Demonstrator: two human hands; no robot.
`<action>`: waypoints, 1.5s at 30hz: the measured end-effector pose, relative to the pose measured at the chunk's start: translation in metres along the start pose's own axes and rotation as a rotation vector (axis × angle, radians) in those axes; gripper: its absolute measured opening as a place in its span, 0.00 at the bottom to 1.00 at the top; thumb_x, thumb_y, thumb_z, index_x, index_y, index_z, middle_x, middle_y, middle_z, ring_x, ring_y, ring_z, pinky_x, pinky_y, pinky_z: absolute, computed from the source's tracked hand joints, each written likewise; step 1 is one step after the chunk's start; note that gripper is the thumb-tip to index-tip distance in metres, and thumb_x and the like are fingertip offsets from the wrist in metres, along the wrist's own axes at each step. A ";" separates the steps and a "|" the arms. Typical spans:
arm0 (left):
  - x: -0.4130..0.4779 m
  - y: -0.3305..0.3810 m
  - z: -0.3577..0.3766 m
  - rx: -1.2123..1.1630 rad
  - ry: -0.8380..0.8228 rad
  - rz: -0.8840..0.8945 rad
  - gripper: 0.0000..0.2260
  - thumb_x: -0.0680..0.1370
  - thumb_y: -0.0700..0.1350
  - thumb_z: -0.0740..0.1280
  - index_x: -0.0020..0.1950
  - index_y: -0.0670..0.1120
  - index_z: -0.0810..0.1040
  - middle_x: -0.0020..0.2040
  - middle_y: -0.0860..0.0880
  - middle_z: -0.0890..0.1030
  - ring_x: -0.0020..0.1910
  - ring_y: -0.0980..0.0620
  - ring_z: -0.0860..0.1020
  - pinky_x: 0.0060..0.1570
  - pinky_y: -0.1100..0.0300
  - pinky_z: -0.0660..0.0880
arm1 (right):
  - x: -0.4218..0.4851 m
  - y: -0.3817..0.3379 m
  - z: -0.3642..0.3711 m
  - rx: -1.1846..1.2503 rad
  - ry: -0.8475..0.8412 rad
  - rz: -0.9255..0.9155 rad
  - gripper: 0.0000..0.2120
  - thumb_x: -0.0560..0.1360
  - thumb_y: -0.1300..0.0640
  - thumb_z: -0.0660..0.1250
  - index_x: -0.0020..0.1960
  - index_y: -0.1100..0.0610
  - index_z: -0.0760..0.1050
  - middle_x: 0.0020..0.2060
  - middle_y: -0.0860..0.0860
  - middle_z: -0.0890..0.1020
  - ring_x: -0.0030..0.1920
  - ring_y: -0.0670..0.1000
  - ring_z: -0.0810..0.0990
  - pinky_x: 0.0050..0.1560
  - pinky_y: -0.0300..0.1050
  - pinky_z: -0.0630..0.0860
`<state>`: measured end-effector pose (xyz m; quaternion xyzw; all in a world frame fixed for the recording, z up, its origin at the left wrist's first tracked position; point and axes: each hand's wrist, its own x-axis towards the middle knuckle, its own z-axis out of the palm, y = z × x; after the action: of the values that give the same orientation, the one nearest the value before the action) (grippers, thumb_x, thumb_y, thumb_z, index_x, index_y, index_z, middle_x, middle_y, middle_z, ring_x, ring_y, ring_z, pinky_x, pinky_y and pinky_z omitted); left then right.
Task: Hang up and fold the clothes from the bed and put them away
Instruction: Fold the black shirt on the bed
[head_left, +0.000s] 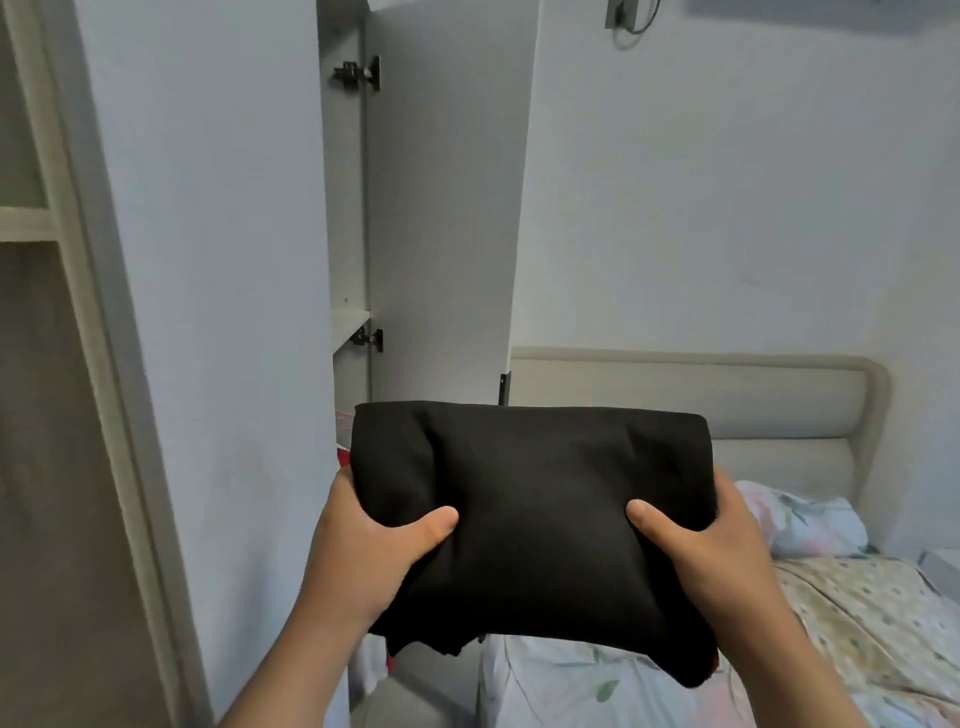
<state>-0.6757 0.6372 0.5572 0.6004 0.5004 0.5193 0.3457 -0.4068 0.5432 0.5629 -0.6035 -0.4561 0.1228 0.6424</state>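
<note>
A folded black garment (530, 499) is held up at chest height in front of me, above the corner of the bed (857, 623). My left hand (363, 551) grips its left edge, thumb on top and fingers underneath. On the right edge, my right hand (711, 540) holds it the same way. A ragged hem hangs from the bundle's underside. Straight ahead stands the white wardrobe (218, 260), one door (447, 208) swung open just behind the garment.
Inside the open wardrobe a shelf (350, 319) and something red (344, 457) show at the garment's left edge. A padded headboard (727, 405) and a floral pillow (810, 525) lie to the right. A second opening with a shelf (26, 223) is at far left.
</note>
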 end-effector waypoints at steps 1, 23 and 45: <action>0.013 0.001 0.008 0.018 0.012 0.002 0.42 0.64 0.56 0.80 0.73 0.52 0.65 0.68 0.52 0.74 0.65 0.46 0.74 0.63 0.48 0.74 | 0.016 0.004 0.004 0.003 -0.010 -0.002 0.24 0.67 0.56 0.79 0.58 0.39 0.77 0.49 0.33 0.82 0.48 0.34 0.81 0.46 0.39 0.75; 0.271 -0.018 0.047 0.090 0.388 0.103 0.37 0.63 0.60 0.79 0.67 0.53 0.68 0.51 0.59 0.71 0.49 0.54 0.73 0.47 0.57 0.72 | 0.245 0.028 0.188 0.156 0.009 -0.147 0.24 0.70 0.56 0.77 0.53 0.29 0.74 0.49 0.29 0.81 0.49 0.31 0.79 0.46 0.35 0.74; 0.429 -0.038 0.084 0.257 0.754 -0.043 0.28 0.76 0.59 0.65 0.71 0.48 0.63 0.65 0.47 0.74 0.58 0.46 0.75 0.54 0.51 0.74 | 0.431 0.070 0.367 0.310 -0.218 -0.195 0.26 0.69 0.52 0.76 0.64 0.36 0.73 0.53 0.31 0.80 0.51 0.33 0.79 0.49 0.39 0.74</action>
<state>-0.6208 1.0681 0.6226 0.3953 0.6654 0.6292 0.0708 -0.4100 1.1083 0.6361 -0.4338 -0.5546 0.1931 0.6833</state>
